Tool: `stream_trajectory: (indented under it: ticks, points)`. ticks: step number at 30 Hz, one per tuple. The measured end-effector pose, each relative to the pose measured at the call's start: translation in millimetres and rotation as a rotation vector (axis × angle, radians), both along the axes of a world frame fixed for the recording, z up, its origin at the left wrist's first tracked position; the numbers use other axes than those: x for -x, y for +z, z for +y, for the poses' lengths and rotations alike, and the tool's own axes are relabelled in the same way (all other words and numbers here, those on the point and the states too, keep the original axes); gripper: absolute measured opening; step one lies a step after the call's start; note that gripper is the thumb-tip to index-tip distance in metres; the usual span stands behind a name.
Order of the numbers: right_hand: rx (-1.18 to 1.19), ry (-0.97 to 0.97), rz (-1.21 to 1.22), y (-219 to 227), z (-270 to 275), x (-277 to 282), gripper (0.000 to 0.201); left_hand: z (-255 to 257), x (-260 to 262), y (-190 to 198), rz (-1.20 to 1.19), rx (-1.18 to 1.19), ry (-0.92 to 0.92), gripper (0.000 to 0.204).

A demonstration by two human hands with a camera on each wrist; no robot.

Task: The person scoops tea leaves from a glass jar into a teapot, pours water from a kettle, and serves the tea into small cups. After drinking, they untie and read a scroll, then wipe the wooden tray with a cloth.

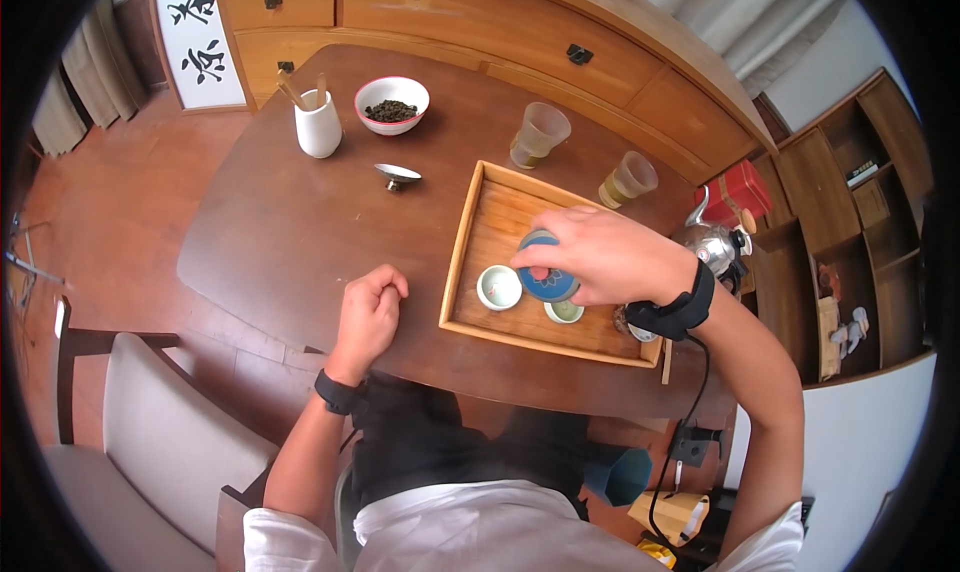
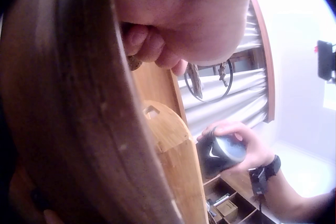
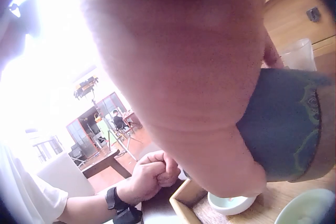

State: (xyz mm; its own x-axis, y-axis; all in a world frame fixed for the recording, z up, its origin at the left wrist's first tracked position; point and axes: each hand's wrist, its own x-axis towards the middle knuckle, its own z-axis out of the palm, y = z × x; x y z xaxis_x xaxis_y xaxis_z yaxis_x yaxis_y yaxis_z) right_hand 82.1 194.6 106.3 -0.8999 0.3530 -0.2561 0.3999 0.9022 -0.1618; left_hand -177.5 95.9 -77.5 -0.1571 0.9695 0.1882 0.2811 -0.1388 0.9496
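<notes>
In the head view my right hand (image 1: 605, 257) grips a blue patterned lidded tea bowl (image 1: 555, 285), fingers spread around its rim. The tea bowl (image 3: 283, 124) looks tilted in the right wrist view, and my palm hides part of it. It is above two small pale green teacups, one cup (image 1: 498, 290) to its left and another cup (image 1: 565, 313) partly under it. Both cups sit on a wooden tray (image 1: 462, 262). My left hand (image 1: 370, 312) rests in a fist at the table's near edge, fingers curled with nothing in them.
A white bowl of tea leaves (image 1: 370, 92), a white tool holder (image 1: 318, 127) and a small metallic lid (image 1: 398, 175) are on the table's left half. Two glass vessels, a nearer glass (image 1: 628, 180) and a farther glass (image 1: 540, 134), stand behind the tray. A metal kettle (image 1: 708, 240) is at right.
</notes>
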Motion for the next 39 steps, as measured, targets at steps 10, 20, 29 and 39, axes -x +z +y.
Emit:
stream_trajectory:
  ticks: [10,20,29,39]
  points:
    - [-0.13,0.041,-0.082,-12,-1,19,0.037,1,1,-1,0.021,-0.018,0.009,0.015]
    - [-0.22,0.019,-0.148,-11,-9,28,0.03,2,0,0,0.03,-0.014,0.009,0.015]
    - [-0.242,0.019,-0.178,-13,-9,28,0.027,2,0,-1,0.041,-0.019,0.008,0.015]
    - [-0.055,-0.037,0.021,-11,0,13,0.042,2,0,0,0.05,-0.039,0.015,0.014]
